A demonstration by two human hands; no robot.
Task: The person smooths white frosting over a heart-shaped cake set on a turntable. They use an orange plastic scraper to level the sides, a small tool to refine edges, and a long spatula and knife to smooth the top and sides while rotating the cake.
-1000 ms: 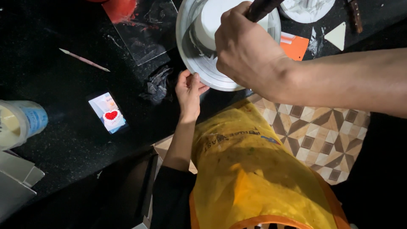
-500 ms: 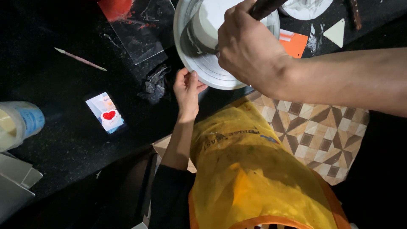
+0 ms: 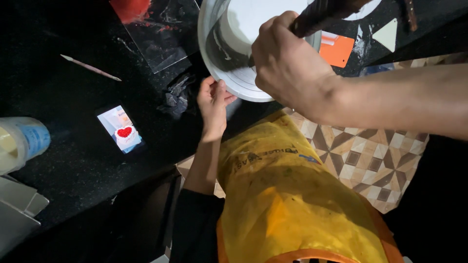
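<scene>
A white cake (image 3: 246, 22) stands on a round white turntable (image 3: 225, 80) on the black counter. My left hand (image 3: 213, 100) rests on the turntable's near rim, fingers curled over its edge. My right hand (image 3: 287, 68) is closed around a dark tool handle (image 3: 324, 10) held over the cake. The tool's working end is hidden behind my hand. My yellow apron (image 3: 287, 195) fills the lower middle of the view.
Also on the counter are a phone (image 3: 122, 130) showing a cake picture, a thin wooden stick (image 3: 90, 67), crumpled dark plastic (image 3: 178, 95), an orange scraper (image 3: 337, 49), a white triangular scraper (image 3: 388, 34) and a blue-labelled tub (image 3: 22, 141). Patterned floor tiles (image 3: 370, 156) lie to the right.
My right hand with the handle has shifted slightly over the cake. My left hand stays on the turntable rim.
</scene>
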